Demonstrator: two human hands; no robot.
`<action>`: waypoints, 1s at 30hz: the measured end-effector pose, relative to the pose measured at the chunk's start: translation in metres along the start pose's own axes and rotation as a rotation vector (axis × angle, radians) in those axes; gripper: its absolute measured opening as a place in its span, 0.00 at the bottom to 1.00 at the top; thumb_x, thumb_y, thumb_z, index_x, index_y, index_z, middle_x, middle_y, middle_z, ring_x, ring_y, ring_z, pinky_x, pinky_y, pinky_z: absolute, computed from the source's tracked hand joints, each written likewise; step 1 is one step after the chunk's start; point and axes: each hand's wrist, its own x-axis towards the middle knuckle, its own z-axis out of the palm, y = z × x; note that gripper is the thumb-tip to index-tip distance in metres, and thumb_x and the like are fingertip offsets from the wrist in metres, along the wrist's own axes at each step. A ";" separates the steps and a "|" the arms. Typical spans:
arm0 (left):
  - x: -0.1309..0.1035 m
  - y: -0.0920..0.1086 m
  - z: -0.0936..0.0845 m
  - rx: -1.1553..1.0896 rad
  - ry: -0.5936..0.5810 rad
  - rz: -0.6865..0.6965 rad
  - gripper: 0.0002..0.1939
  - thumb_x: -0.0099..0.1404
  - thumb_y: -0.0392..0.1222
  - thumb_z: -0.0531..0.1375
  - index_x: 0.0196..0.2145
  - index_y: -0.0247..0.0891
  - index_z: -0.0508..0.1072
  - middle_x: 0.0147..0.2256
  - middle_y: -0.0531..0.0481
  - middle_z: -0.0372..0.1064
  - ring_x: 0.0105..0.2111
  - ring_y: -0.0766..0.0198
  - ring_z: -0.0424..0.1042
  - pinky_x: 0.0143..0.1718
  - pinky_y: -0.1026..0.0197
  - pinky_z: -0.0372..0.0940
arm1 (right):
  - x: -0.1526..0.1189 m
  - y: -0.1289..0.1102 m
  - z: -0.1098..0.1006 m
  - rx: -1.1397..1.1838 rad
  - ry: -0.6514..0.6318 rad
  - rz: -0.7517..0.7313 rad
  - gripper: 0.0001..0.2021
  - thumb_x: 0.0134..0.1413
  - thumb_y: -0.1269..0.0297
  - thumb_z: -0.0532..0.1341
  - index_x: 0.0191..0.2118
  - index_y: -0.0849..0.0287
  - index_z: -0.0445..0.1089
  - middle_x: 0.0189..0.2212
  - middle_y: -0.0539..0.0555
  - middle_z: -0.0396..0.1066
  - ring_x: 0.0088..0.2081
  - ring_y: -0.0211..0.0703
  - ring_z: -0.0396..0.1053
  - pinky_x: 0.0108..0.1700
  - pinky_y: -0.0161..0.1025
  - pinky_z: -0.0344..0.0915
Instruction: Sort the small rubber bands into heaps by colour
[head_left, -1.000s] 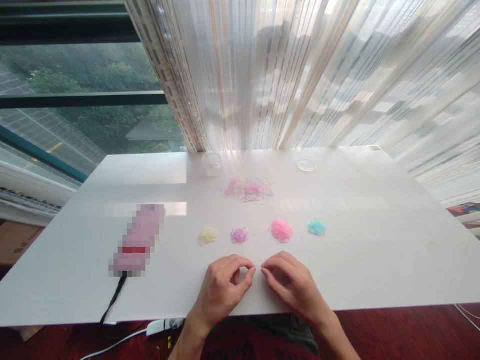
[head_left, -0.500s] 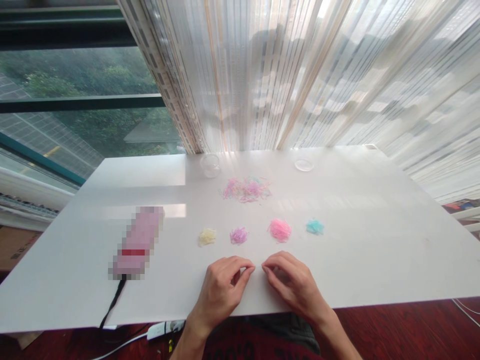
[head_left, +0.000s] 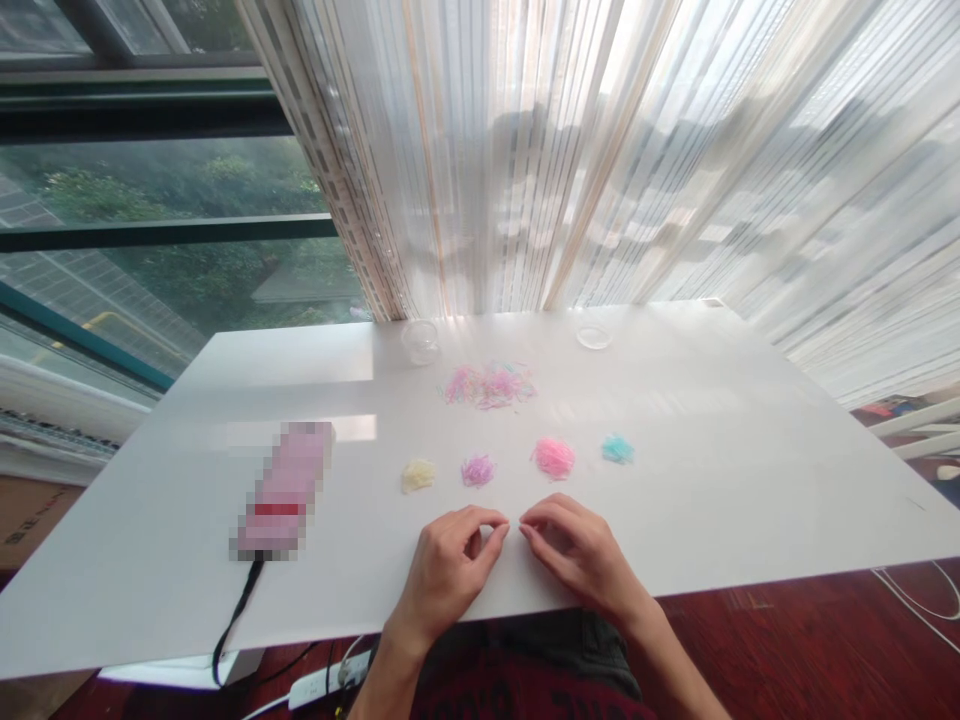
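Observation:
My left hand (head_left: 455, 560) rests near the table's front edge, its thumb and index fingertips pinched together. Facing it, a small gap away, my right hand (head_left: 581, 550) is pinched too. Whatever either pinch holds is too small to make out. Beyond my hands lie four small piles of thin pieces: pale yellow (head_left: 418, 475), purple (head_left: 478, 469), pink (head_left: 554, 459) and turquoise (head_left: 618, 448). Farther back spreads a larger mixed-colour pile (head_left: 489, 385), mostly pink and purple.
A clear round container (head_left: 420, 342) and a clear round lid (head_left: 594, 337) sit at the back of the white table (head_left: 750, 480). On the left lies a pixelated pink object (head_left: 289, 485) with a black strap. A curtain (head_left: 487, 150) hangs behind the table.
The camera view has tilted and shifted slightly, so the table sits a little differently in the picture. Both hands keep nearly the same pinched pose.

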 end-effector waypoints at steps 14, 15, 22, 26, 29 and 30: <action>0.002 -0.001 0.001 0.000 0.025 -0.006 0.07 0.73 0.38 0.61 0.37 0.40 0.79 0.30 0.54 0.79 0.23 0.67 0.69 0.28 0.66 0.64 | 0.001 0.003 0.004 -0.029 0.049 -0.029 0.08 0.70 0.66 0.62 0.38 0.55 0.77 0.31 0.52 0.76 0.32 0.43 0.75 0.36 0.36 0.72; 0.002 0.000 0.001 0.000 0.021 -0.006 0.07 0.73 0.39 0.61 0.37 0.40 0.79 0.30 0.54 0.79 0.24 0.67 0.70 0.28 0.66 0.65 | 0.001 0.003 0.004 -0.027 0.045 -0.027 0.08 0.71 0.65 0.61 0.38 0.55 0.77 0.31 0.53 0.76 0.32 0.43 0.76 0.36 0.36 0.72; 0.002 -0.002 0.000 -0.018 -0.001 -0.049 0.08 0.74 0.40 0.61 0.37 0.41 0.80 0.31 0.53 0.80 0.25 0.66 0.70 0.30 0.65 0.65 | 0.001 0.002 0.001 0.010 0.043 -0.008 0.09 0.72 0.64 0.61 0.38 0.55 0.77 0.30 0.52 0.75 0.31 0.41 0.74 0.35 0.34 0.72; 0.002 -0.004 0.000 -0.036 -0.016 -0.094 0.07 0.73 0.43 0.62 0.40 0.41 0.80 0.32 0.53 0.80 0.25 0.67 0.71 0.30 0.65 0.66 | 0.003 0.000 0.001 0.032 0.055 0.013 0.08 0.71 0.65 0.61 0.39 0.55 0.77 0.30 0.51 0.76 0.29 0.40 0.73 0.35 0.35 0.71; 0.002 -0.003 0.000 -0.039 -0.001 -0.122 0.08 0.73 0.44 0.62 0.45 0.41 0.80 0.34 0.52 0.81 0.24 0.67 0.71 0.30 0.66 0.68 | 0.003 -0.004 -0.001 0.048 0.113 0.035 0.08 0.71 0.65 0.61 0.38 0.55 0.76 0.30 0.51 0.77 0.29 0.40 0.73 0.35 0.35 0.71; 0.002 -0.003 0.000 -0.036 0.007 -0.129 0.08 0.73 0.44 0.62 0.45 0.41 0.79 0.34 0.52 0.81 0.24 0.67 0.71 0.30 0.66 0.68 | 0.003 -0.005 -0.004 0.052 0.144 0.044 0.08 0.71 0.65 0.61 0.38 0.55 0.76 0.30 0.51 0.77 0.30 0.40 0.73 0.35 0.35 0.71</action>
